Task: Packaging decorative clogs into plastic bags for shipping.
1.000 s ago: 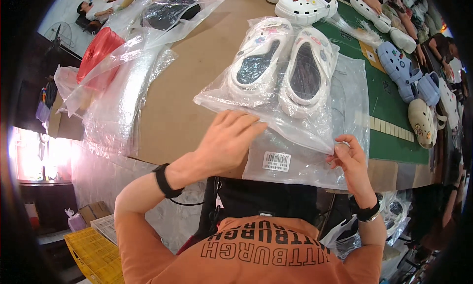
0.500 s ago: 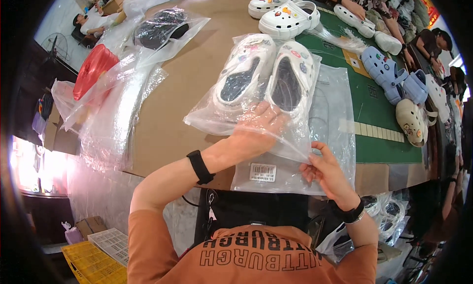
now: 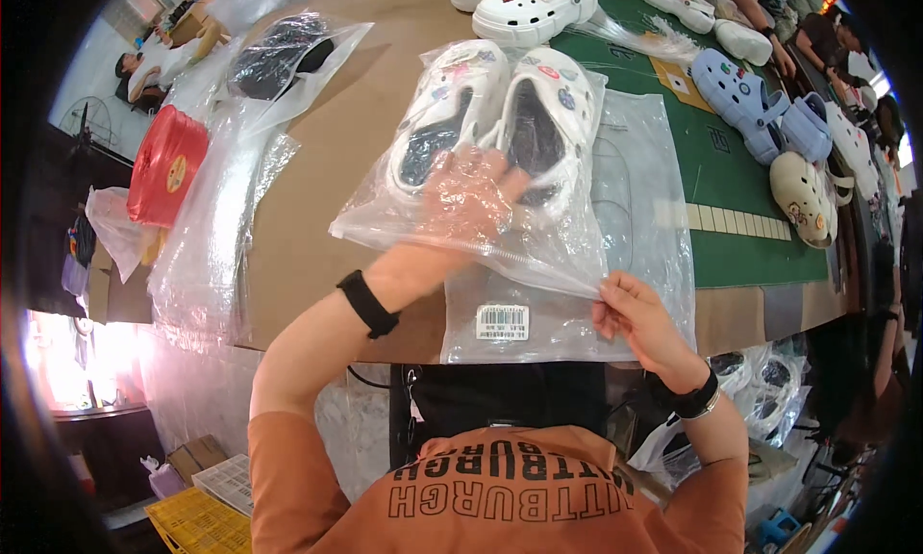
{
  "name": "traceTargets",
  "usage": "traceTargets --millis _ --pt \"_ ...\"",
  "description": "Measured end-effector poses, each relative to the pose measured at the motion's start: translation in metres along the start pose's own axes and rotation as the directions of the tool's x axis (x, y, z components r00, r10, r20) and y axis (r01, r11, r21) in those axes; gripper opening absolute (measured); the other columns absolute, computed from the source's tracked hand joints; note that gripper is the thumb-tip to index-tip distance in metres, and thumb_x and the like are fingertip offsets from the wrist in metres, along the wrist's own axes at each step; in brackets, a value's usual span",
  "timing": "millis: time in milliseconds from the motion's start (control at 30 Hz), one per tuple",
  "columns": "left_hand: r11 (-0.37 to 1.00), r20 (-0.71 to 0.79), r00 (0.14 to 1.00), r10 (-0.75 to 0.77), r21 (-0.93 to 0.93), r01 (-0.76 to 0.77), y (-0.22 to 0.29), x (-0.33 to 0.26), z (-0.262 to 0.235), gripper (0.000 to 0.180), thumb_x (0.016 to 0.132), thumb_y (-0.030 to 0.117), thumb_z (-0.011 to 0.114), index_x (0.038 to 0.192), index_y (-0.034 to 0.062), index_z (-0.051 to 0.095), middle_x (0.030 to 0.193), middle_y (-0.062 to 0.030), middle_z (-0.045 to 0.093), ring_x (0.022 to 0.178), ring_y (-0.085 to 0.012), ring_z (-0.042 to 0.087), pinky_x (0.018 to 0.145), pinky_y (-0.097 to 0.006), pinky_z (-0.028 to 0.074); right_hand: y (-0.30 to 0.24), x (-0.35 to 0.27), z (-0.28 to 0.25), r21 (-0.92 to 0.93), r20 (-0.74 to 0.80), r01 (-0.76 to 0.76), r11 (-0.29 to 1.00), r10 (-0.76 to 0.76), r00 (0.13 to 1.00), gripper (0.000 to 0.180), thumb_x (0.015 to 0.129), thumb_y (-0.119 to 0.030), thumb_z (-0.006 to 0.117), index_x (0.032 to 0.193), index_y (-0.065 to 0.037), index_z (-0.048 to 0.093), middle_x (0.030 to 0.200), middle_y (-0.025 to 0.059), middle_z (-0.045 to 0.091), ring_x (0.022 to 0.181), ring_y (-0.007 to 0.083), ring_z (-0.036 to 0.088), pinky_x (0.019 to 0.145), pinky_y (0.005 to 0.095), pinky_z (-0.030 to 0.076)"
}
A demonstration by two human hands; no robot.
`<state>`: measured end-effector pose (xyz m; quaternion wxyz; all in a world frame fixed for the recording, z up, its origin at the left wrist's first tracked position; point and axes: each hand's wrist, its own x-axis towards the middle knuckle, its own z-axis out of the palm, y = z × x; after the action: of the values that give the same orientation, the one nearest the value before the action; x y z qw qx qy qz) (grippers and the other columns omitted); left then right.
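Observation:
A pair of white clogs (image 3: 545, 112) with colourful charms lies side by side, toes away from me, inside a clear zip plastic bag (image 3: 385, 222). My left hand (image 3: 468, 196) reaches through the bag's near mouth, fingers stretched over the heels of the clogs; it is somewhat blurred under the plastic. With my right hand (image 3: 625, 306) I pinch the right corner of the bag's zip edge between thumb and fingers. Beneath it lies another clear bag (image 3: 654, 217), flat on the table. A white barcode label (image 3: 502, 322) shows near the table's front edge.
More white clogs (image 3: 536, 12) stand at the far side. Blue clogs (image 3: 740, 97) and a beige clog (image 3: 803, 198) rest on the right, by a green mat (image 3: 745, 261). Loose plastic bags (image 3: 216, 217) and a red wrapped bundle (image 3: 168, 164) lie left. Other people work at the far right.
My left hand has moved a little left and farther into the bag, over the clogs' heels. My right hand keeps its pinch on the bag's corner. The whole view has shifted slightly.

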<state>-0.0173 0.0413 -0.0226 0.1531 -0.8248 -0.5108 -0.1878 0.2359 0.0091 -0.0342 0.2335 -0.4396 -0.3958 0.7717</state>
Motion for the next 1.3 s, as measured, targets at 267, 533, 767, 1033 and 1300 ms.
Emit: traceTargets --millis 267,533,767,1033,1300 --pt "0.979 -0.051 0.991 0.127 -0.157 -0.134 -0.001 -0.021 -0.001 0.047 0.068 0.009 0.061 0.114 0.0107 0.057 0.09 -0.0118 0.055 0.087 -0.0276 0.055 0.077 -0.04 0.043 0.008 0.0 -0.006 0.007 -0.039 0.008 1.0 -0.008 0.999 0.02 0.092 -0.026 0.05 0.082 -0.008 0.052 0.07 0.0005 0.055 0.063 0.0073 0.05 0.055 0.02 0.038" --pt "0.916 0.193 0.958 0.213 -0.381 -0.127 -0.01 -0.083 -0.004 0.039 0.079 0.011 0.049 0.117 0.0105 0.055 0.107 -0.0092 0.059 0.096 -0.0259 0.056 0.08 -0.039 0.044 0.014 -0.001 -0.012 0.041 -0.038 0.053 0.998 -0.052 0.998 0.019 0.092 -0.023 0.048 0.083 -0.007 0.051 0.071 0.0028 0.054 0.062 0.0098 0.05 0.055 0.0222 0.039" --pt "0.966 0.211 0.959 0.189 -0.217 -0.143 -0.02 -0.1 -0.024 0.028 0.076 0.013 0.051 0.103 0.0066 0.057 0.09 -0.0041 0.057 0.089 -0.0201 0.055 0.079 -0.033 0.044 0.008 0.0 -0.012 0.053 -0.032 0.07 0.996 -0.068 0.997 0.018 0.093 -0.022 0.048 0.083 -0.007 0.05 0.071 0.0034 0.054 0.061 0.0108 0.05 0.055 0.0228 0.04" --pt "0.999 0.21 0.977 0.028 0.023 -0.034 -0.041 -0.121 -0.035 0.025 0.072 0.011 0.054 0.095 0.005 0.059 0.093 -0.0059 0.058 0.087 -0.0221 0.056 0.078 -0.034 0.044 0.008 0.001 -0.011 -0.006 -0.075 0.092 0.996 -0.092 0.993 0.017 0.092 -0.019 0.049 0.08 -0.006 0.05 0.068 0.0033 0.053 0.06 0.0113 0.048 0.055 0.0243 0.039" --pt "0.958 -0.223 0.97 -0.101 -0.283 0.035 -0.041 -0.14 -0.055 0.025 0.068 -0.003 0.055 0.092 0.0041 0.059 0.087 -0.0081 0.058 0.08 -0.0217 0.056 0.072 -0.031 0.046 0.009 -0.002 -0.016 0.0 -0.111 0.112 0.994 -0.111 0.988 0.016 0.091 -0.018 0.048 0.079 -0.006 0.049 0.065 0.0036 0.052 0.06 0.0119 0.049 0.055 0.0248 0.04"
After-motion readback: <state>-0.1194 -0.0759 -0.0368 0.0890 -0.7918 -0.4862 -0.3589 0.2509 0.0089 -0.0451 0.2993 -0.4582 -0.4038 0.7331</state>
